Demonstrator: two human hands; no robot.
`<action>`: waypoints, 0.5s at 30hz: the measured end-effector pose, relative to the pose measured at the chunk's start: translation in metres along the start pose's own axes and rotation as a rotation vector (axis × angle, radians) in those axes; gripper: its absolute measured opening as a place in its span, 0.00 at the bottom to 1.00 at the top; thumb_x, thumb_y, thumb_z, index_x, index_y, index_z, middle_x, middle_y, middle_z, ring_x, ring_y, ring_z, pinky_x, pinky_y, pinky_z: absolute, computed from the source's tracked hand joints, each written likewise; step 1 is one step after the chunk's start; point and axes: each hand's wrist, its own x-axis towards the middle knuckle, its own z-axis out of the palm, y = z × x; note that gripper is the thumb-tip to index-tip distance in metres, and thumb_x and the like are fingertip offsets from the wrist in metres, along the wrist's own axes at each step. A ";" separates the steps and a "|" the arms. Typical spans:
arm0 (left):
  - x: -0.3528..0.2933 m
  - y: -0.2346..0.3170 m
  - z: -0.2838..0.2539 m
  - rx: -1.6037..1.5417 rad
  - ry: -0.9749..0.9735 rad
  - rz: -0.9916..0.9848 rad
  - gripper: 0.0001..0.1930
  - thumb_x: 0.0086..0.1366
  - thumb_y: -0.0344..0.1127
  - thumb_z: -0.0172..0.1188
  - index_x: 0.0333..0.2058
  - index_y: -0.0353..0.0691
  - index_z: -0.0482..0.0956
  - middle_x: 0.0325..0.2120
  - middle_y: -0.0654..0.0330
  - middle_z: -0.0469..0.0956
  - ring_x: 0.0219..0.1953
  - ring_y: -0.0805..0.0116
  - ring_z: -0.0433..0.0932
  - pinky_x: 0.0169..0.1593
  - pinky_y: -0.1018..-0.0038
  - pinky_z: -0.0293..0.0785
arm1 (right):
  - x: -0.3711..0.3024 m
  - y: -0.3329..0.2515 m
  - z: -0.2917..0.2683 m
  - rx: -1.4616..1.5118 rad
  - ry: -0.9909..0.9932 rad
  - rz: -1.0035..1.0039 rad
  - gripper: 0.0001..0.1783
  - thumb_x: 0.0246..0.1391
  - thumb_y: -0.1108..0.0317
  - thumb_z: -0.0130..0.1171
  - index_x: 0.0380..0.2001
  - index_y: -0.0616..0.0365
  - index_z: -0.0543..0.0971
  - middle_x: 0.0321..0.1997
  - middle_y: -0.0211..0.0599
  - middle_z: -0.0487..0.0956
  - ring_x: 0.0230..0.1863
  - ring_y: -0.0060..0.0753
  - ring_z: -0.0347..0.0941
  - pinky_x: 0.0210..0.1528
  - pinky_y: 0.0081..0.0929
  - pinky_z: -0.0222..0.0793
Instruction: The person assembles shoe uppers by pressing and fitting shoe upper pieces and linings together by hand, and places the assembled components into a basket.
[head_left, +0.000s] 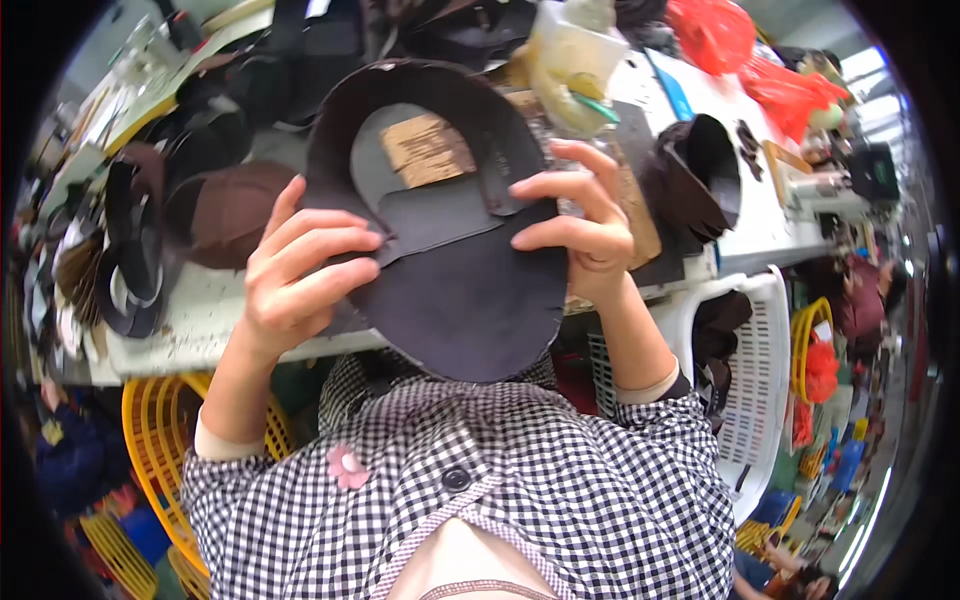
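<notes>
Held up in front of my chest is a dark, stiff visor-shaped piece (460, 310), with a broad rounded flap at the bottom and a curved band looping round an opening above. My left hand (305, 265) grips its left edge, with the fingertips on the face near where band and flap meet. On the opposite edge my right hand (585, 220) has its fingers bent over the front. Both thumbs are mostly hidden. Through the opening a worn wooden board (425, 150) shows on the table behind.
Brown and black curved pieces (230, 212) are heaped on the white table (190, 335) at left. A rolled dark stack (700, 175), a whitish container (575, 60) and red plastic bags (715, 35) lie right. Yellow (160, 430) and white baskets (755, 390) flank me below.
</notes>
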 end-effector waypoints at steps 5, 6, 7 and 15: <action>0.096 0.009 0.032 0.027 0.178 0.161 0.08 0.43 0.28 0.57 0.25 0.36 0.79 0.29 0.53 0.79 0.35 0.56 0.79 0.56 0.58 0.64 | 0.024 0.037 -0.080 -0.200 0.217 -0.203 0.10 0.33 0.58 0.61 0.19 0.51 0.80 0.30 0.30 0.81 0.42 0.36 0.64 0.46 0.28 0.60; 0.128 0.010 0.038 0.035 0.206 0.231 0.08 0.42 0.27 0.57 0.25 0.35 0.79 0.29 0.52 0.79 0.35 0.54 0.79 0.54 0.58 0.65 | 0.026 0.038 -0.103 -0.340 0.270 -0.184 0.12 0.39 0.57 0.60 0.20 0.54 0.80 0.31 0.33 0.81 0.39 0.35 0.66 0.43 0.26 0.62; 0.162 0.008 0.049 0.038 0.256 0.315 0.09 0.40 0.25 0.57 0.26 0.34 0.79 0.29 0.51 0.79 0.37 0.52 0.79 0.52 0.58 0.67 | 0.026 0.043 -0.119 -0.370 0.392 -0.138 0.14 0.43 0.56 0.58 0.20 0.55 0.80 0.31 0.35 0.80 0.38 0.34 0.68 0.42 0.26 0.63; 0.155 -0.029 0.103 -0.159 -0.063 0.049 0.13 0.54 0.21 0.58 0.39 0.38 0.79 0.47 0.52 0.74 0.55 0.52 0.69 0.56 0.65 0.65 | -0.106 0.150 -0.186 -0.538 0.189 0.805 0.09 0.30 0.81 0.54 0.18 0.55 0.77 0.22 0.36 0.77 0.28 0.35 0.75 0.31 0.24 0.67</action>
